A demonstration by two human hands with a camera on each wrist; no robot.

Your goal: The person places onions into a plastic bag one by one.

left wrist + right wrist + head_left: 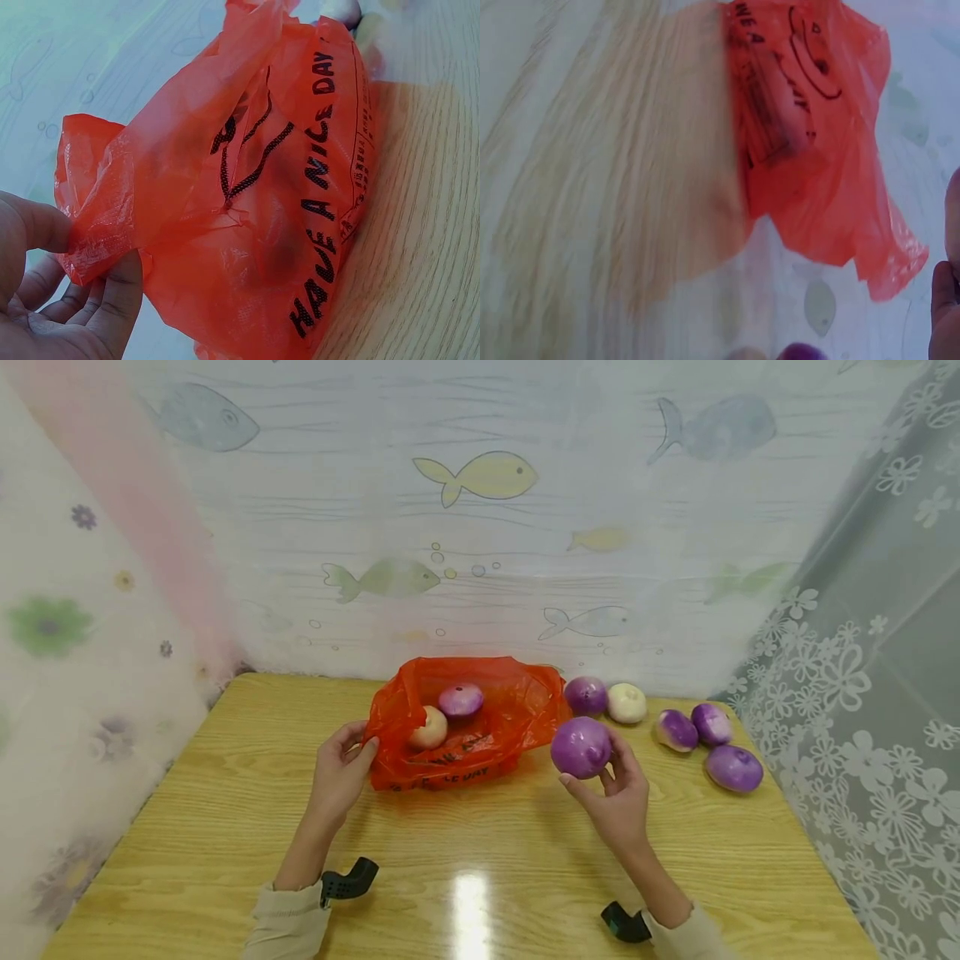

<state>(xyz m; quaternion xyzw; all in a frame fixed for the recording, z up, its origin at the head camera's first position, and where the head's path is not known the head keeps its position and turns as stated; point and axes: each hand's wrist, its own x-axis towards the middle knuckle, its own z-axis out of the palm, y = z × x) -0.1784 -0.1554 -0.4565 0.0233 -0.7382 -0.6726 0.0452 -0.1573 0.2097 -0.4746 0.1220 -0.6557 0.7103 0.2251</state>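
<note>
A red plastic bag (450, 768) lies mouth-up on the table, a pale onion (431, 729) and a purple onion (461, 700) showing inside it. My left hand (342, 772) pinches the bag's left edge between thumb and fingers; the left wrist view shows the grip on the crumpled plastic. Just off the bag's right side, my right hand (618, 793) holds a glossy purple onion (581, 748) above the table. Only part of the right hand (946, 285) enters the right wrist view, and the held onion is out of sight there.
Behind the right hand sit a purple onion (586, 695) and a white onion (626, 703). Three more purple onions (734, 768) cluster near the right edge of the wooden table (225, 793). A fish-patterned curtain (480, 543) hangs along the back.
</note>
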